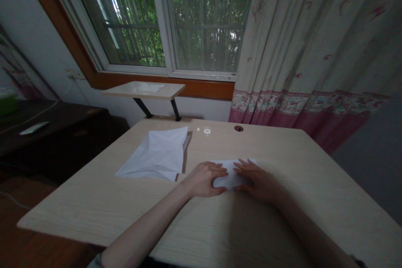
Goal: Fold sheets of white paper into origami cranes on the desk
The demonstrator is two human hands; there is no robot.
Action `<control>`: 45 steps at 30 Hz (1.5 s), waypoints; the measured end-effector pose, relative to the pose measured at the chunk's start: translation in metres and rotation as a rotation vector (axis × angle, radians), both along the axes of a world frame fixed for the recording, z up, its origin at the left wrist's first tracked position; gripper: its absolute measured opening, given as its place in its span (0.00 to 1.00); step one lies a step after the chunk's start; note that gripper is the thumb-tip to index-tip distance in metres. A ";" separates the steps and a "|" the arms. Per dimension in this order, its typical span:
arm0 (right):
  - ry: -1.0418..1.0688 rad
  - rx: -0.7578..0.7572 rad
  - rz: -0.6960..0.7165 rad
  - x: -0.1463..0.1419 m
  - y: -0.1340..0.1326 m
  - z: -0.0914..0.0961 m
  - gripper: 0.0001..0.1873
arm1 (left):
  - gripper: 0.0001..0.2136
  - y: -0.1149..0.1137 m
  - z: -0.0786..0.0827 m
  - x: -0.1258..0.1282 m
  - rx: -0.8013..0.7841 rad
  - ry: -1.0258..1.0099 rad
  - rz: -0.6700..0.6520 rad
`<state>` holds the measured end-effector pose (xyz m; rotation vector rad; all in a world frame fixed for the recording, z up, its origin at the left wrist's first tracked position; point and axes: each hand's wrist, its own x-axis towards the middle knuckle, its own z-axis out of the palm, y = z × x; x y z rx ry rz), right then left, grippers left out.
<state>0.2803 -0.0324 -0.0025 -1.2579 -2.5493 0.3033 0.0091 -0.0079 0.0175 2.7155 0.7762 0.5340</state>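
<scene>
A small folded piece of white paper (231,178) lies on the pale wooden desk, partly covered by both hands. My left hand (205,179) rests on its left end, fingers stretched over the top and thumb along the near edge. Over the right end lies my right hand (256,180), fingers spread flat and thumb toward the near side. Neither hand is closed around the paper. To the left of my hands is a loose stack of larger creased white sheets (160,153), touched by neither hand.
The desk (103,201) has a small raised shelf (122,89) at the back left, with a crumpled white sheet (149,87) on it. A round cable hole (238,128) sits near the back edge. Beyond are a window and a patterned curtain (301,50); a dark cabinet (63,121) stands left.
</scene>
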 end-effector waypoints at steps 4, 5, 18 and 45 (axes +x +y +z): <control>0.035 0.025 0.006 0.002 0.001 -0.004 0.28 | 0.23 0.001 -0.001 0.000 0.019 -0.009 -0.018; 0.043 0.034 0.008 0.002 0.001 -0.005 0.27 | 0.23 0.000 -0.001 0.000 0.026 -0.015 -0.017; 0.065 0.297 -0.014 -0.004 -0.007 0.005 0.16 | 0.11 -0.002 0.006 -0.002 0.243 -0.196 -0.037; 0.182 0.866 -0.208 -0.009 -0.008 0.016 0.32 | 0.23 -0.003 0.000 -0.002 0.498 -0.586 0.288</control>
